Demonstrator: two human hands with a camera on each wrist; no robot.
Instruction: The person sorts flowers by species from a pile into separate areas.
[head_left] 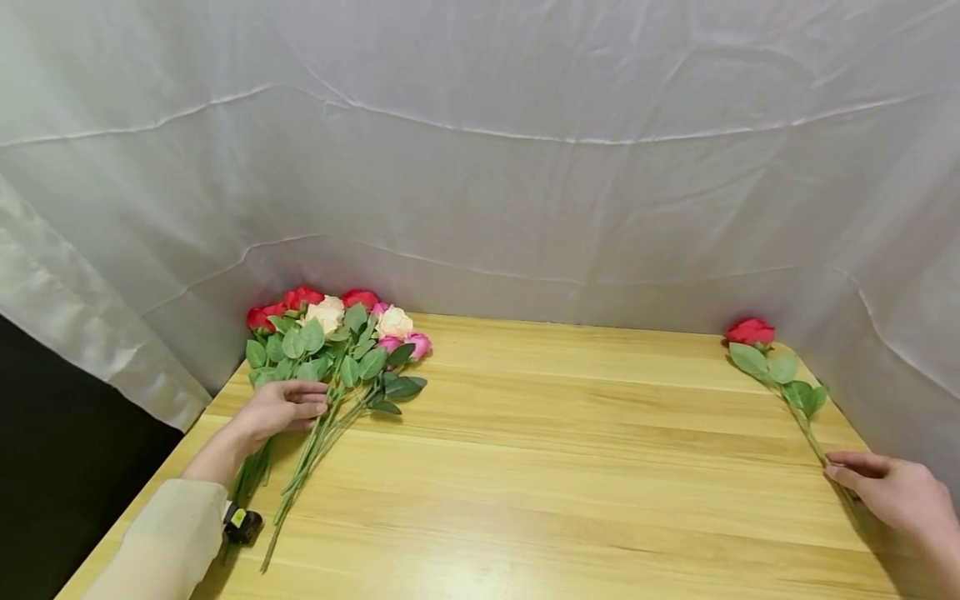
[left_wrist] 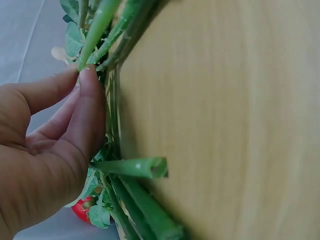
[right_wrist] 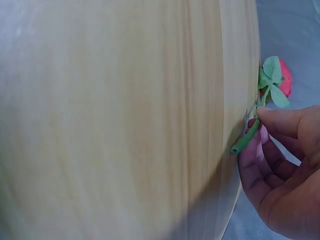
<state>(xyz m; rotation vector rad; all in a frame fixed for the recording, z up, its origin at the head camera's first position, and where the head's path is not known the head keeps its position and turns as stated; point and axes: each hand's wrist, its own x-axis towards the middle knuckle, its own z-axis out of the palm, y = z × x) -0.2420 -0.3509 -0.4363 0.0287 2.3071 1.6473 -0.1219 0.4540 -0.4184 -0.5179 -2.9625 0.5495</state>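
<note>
At the left of the table lies a pile of artificial roses in red, cream (head_left: 326, 314) and pink (head_left: 418, 345), with green leaves and long stems. My left hand (head_left: 281, 408) reaches over the pile; in the left wrist view its thumb and finger pinch a green stem (left_wrist: 100, 30). More cut stem ends (left_wrist: 145, 167) stick out below that hand. Far to the right, my right hand (head_left: 892, 487) pinches the stem of a single red rose (head_left: 750, 332) between thumb and fingers. That rose's bloom points to the back, and its lower stem end (right_wrist: 242, 142) shows in the right wrist view.
The wooden table (head_left: 570, 450) spans the space between the two hands. A pale grey curtain (head_left: 525, 200) hangs along the back and sides. A small black device (head_left: 243, 525) is worn at the left wrist, and a dark area (head_left: 67, 450) lies beyond the table's left edge.
</note>
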